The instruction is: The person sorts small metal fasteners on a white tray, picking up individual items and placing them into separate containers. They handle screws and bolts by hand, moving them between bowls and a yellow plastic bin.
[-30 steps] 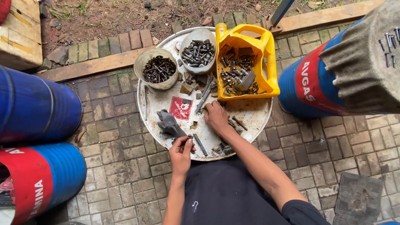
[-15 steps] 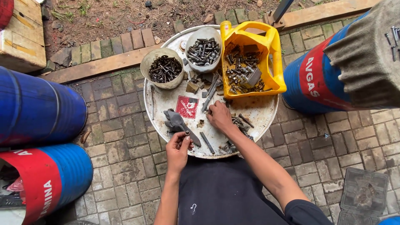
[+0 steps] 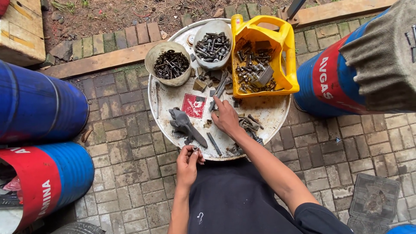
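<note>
Two tubs (image 3: 169, 65) of bolts and a yellow jug (image 3: 284, 52) crowd the tray (image 3: 277, 115).

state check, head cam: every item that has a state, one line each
left hand: at the near rim of the round tray, fingers pinching a small metal piece
right hand: flat on the tray, fingers reaching among loose bolts
beige tub: open, full of dark bolts
grey tub: open, holds bolts
yellow jug: side cut open, holds mixed hardware
grey glove: lying crumpled, unworn

Small part pinched in left hand (image 3: 187, 164): too tiny for identifying. Blue drums (image 3: 39, 102): running off frame edges. Right hand (image 3: 226, 118) is hiding tray items.
</note>
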